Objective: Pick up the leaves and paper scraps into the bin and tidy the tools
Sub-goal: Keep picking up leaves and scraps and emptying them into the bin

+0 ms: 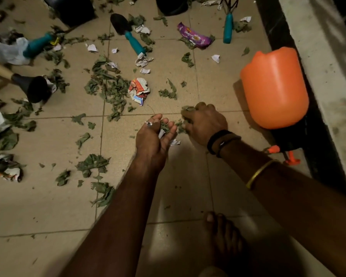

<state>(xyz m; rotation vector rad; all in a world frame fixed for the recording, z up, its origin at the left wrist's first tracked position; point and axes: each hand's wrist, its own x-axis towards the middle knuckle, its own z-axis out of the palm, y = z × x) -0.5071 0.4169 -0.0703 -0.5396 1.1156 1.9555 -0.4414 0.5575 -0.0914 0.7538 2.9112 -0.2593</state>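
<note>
Wrapper [194, 36] reads "JIMJAM"; hands [154, 134] [205, 124] hold leaves [188, 108].

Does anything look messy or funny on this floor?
Yes. Torn leaves and crumpled paper scraps are scattered across the tiled floor, a trowel lies among them, and the orange sprayer seems tipped on its side.

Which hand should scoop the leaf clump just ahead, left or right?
Probably right: the right hand is palm-down gripping leaves, near the leaf clump; the left hand is palm-up, cupping scraps it would spill.
</note>
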